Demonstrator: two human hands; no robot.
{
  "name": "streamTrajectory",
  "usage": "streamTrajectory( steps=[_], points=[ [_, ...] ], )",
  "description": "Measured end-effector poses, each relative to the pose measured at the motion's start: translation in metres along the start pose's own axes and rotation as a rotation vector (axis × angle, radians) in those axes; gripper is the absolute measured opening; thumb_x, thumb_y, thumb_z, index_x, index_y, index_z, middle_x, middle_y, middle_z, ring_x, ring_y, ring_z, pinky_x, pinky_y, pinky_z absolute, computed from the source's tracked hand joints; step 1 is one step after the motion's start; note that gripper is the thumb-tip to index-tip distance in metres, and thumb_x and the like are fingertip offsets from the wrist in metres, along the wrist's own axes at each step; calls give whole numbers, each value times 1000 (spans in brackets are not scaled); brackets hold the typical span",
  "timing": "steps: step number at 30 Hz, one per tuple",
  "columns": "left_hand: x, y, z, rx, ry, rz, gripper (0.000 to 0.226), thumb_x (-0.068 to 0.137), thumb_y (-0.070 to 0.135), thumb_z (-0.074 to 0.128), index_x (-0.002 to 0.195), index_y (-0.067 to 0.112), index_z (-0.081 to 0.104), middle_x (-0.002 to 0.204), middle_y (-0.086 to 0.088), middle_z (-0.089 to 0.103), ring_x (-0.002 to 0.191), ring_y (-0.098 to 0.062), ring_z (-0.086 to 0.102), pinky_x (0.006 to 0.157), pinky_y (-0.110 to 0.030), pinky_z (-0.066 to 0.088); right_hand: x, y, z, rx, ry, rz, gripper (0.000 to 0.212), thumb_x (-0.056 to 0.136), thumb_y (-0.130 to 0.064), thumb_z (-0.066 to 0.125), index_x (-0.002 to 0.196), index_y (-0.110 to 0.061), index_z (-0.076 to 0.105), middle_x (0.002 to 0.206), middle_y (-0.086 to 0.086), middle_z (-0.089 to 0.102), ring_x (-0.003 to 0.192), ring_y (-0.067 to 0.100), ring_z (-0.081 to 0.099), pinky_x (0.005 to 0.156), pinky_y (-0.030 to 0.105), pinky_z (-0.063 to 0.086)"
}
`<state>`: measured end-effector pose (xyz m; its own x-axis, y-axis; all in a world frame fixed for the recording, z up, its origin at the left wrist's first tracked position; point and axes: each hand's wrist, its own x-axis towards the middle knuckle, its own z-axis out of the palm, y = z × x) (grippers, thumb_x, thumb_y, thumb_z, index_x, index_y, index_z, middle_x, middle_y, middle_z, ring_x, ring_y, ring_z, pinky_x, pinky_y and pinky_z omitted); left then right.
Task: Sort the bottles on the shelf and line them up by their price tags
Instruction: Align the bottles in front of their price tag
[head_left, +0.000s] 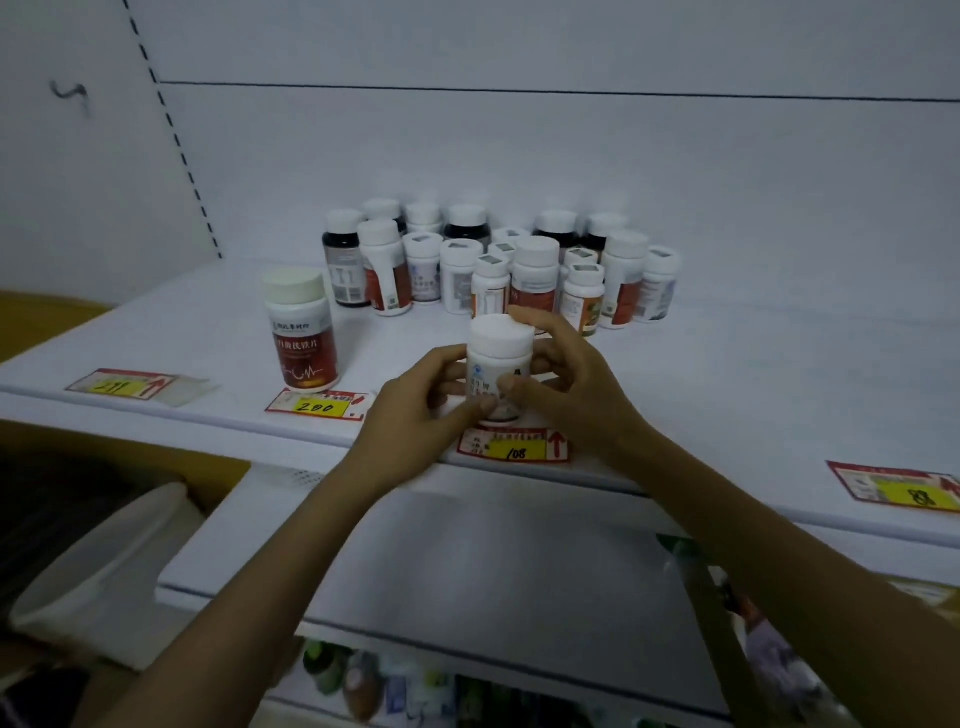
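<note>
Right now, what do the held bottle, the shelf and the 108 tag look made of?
Held bottle: probably opaque white plastic, matte cap, printed wrap label.
Shelf: smooth white board with a dull sheen; painted metal or laminate, cannot tell which.
108 tag: looks like printed paper, red border, yellow field with handwritten number, lying flat.

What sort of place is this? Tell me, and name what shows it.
Likely a pharmacy or health shop: a white store shelf, handwritten price tags along its front edge, and a cluster of pill bottles at the back.
</note>
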<state>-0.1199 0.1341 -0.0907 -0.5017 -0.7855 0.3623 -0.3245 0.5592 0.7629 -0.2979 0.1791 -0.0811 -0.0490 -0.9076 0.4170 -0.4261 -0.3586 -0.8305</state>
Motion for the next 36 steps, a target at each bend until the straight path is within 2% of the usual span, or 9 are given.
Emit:
streamTrajectory(
  steps=[5, 11, 13, 18, 21, 24, 28, 32, 36],
  points=[
    [-2, -2, 6, 137, 22, 16, 56, 81, 42, 64, 131, 36, 40, 112, 25, 55, 99, 8, 55, 84, -12, 43, 2, 8, -2, 56, 9, 33, 67, 81, -14, 70, 137, -20, 34, 135, 4, 51, 115, 18, 55, 86, 30, 54],
    [-4, 11, 5, 79, 53, -45, 62, 60, 65, 68, 113, 64, 35, 97, 48, 51, 98, 21, 50, 69, 3, 40, 2, 8, -1, 117, -8, 55, 46, 85, -22, 65, 126, -23, 45, 121, -6, 54, 108, 11, 56, 74, 12, 53],
    [-3, 12, 5, 83, 51, -62, 68, 57, 62, 74, 112, 66, 33, 95, 48, 50, 96, 23, 49, 66, 3, 40, 2, 7, -2, 157, -11, 68, 43, 86, -27, 63, 125, -22, 46, 123, -4, 56, 108, 12, 58, 75, 13, 53],
    [-4, 7, 12, 156, 97, -37, 67, 62, 55, 75, 118, 50, 39, 101, 33, 55, 97, 11, 55, 77, -11, 45, 0, 5, -2, 156, -20, 93, 45, 88, -26, 61, 129, -19, 44, 130, 3, 56, 112, 19, 58, 87, 28, 54],
    [-7, 13, 11, 144, 113, -29, 65, 63, 53, 75, 119, 42, 43, 105, 25, 55, 97, 14, 53, 74, -5, 44, -2, 1, -4, 155, -35, 120, 48, 88, -28, 60, 132, -19, 44, 132, 4, 55, 114, 19, 56, 91, 33, 53],
    [-8, 24, 2, 46, 281, -11, 65, 69, 60, 64, 125, 31, 48, 110, 17, 59, 101, 5, 56, 77, -8, 45, 0, -5, -14, 130, -31, 109, 50, 87, -40, 56, 132, -21, 43, 125, -7, 54, 111, 11, 54, 86, 23, 50],
    [1, 41, -14, 36, 385, 72, 45, 81, 48, 56, 119, 24, 53, 99, 22, 60, 92, 14, 56, 71, 0, 43, 20, -17, -40, 127, 76, 66, 30, 87, -43, 56, 112, -26, 56, 104, -17, 60, 98, 0, 56, 73, 9, 41],
    [20, 48, -20, 20, 321, 117, 30, 88, 31, 58, 116, 20, 56, 98, 18, 61, 92, 14, 55, 72, -2, 42, 53, -26, -52, -97, 232, -42, 19, 88, -28, 62, 105, -22, 60, 106, -5, 64, 90, 1, 58, 77, 17, 45],
    [45, 46, -29, 7, 246, 94, 27, 89, 33, 56, 114, 23, 56, 100, 16, 61, 92, 10, 56, 71, 1, 40, 95, -23, -56, -492, 172, -109, 40, 86, -27, 62, 124, -20, 53, 125, 7, 56, 111, 20, 54, 91, 29, 42]
  ],
)
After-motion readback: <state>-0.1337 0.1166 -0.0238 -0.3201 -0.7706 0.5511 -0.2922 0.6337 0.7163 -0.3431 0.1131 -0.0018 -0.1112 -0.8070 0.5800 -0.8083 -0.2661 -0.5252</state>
